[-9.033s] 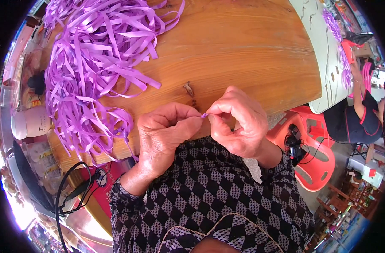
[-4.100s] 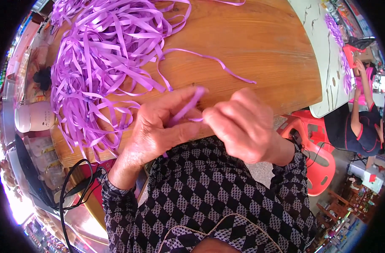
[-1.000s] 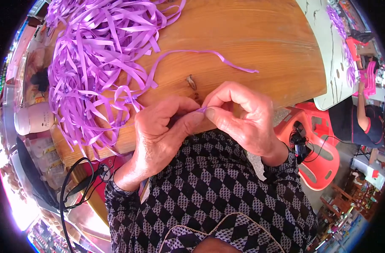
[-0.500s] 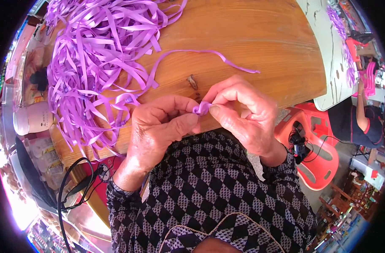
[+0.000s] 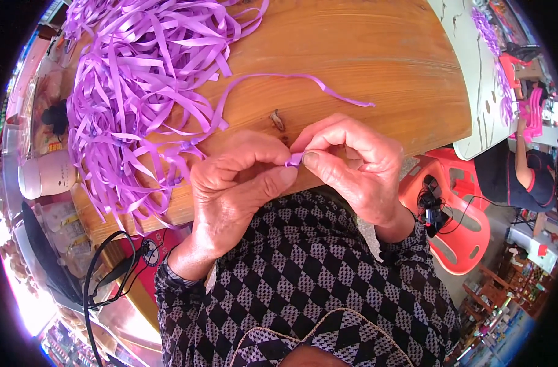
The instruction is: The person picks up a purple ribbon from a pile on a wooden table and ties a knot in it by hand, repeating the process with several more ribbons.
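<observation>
Just above the table's near edge, a small looped bit of purple ribbon (image 5: 295,160) shows between my two hands. My left hand (image 5: 236,186) is closed, thumb and forefinger pinching one side of it. From the other side my right hand (image 5: 355,165) grips it between thumb tip and forefinger. Most of what lies inside the fingers is hidden. To the left spreads a big tangled heap of purple ribbons (image 5: 150,67), with small darker knots or beads here and there. One loose ribbon strand (image 5: 273,76) curves from the heap across the wood beyond my hands.
The wooden table (image 5: 377,55) has a rounded right side, beside a white marbled surface (image 5: 459,37). A red plastic stool (image 5: 459,226) carries a black cabled device (image 5: 435,211). Another person (image 5: 523,174) is at far right. A pale jar (image 5: 48,172) and black cables (image 5: 117,269) are at left.
The looped ribbon between my fingers has become smaller in view and turned slightly. My left fingers have shifted and arch higher; the right hand keeps its pinch. The heap stays nearly the same.
</observation>
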### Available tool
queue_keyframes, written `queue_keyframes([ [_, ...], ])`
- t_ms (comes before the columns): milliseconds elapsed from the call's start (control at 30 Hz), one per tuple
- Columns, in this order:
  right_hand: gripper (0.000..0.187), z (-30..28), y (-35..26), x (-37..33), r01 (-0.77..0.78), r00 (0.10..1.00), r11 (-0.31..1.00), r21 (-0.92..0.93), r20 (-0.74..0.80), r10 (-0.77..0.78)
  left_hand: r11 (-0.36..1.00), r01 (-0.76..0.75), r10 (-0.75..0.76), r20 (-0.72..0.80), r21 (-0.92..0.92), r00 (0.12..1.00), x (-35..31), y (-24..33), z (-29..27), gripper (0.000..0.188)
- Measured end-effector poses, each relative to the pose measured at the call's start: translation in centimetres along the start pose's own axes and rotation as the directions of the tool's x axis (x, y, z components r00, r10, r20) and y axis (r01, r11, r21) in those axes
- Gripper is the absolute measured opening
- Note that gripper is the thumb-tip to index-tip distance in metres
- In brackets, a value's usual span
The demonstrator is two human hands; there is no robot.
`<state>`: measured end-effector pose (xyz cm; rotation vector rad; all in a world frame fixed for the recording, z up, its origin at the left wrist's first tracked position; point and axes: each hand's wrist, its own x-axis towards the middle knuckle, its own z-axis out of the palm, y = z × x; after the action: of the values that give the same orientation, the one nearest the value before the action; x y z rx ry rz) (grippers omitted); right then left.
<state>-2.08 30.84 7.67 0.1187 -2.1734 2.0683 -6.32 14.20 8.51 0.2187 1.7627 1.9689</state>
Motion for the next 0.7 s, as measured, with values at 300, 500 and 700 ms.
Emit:
queue_keyframes([
  [300, 0.010, -0.2, -0.4, 0.0, 0.123, 0.992, 0.990, -0.064, -0.012, -0.124, 0.991, 0.114, -0.115, -0.011, -0.066, 0.993, -0.4, 0.7, 0.0, 0.013],
  [500, 0.009, -0.2, 0.0, 0.0, 0.127, 0.991, 0.988, -0.090, -0.025, -0.130, 0.942, 0.247, -0.248, 0.022, -0.227, 0.968, -0.1, 0.7, 0.3, 0.014],
  [700, 0.008, 0.0, 0.1, -0.4, 0.088, 0.995, 0.996, 0.012, -0.056, -0.087, 0.974, 0.096, -0.095, 0.016, -0.207, 0.995, -0.2, -0.7, 0.8, 0.011],
])
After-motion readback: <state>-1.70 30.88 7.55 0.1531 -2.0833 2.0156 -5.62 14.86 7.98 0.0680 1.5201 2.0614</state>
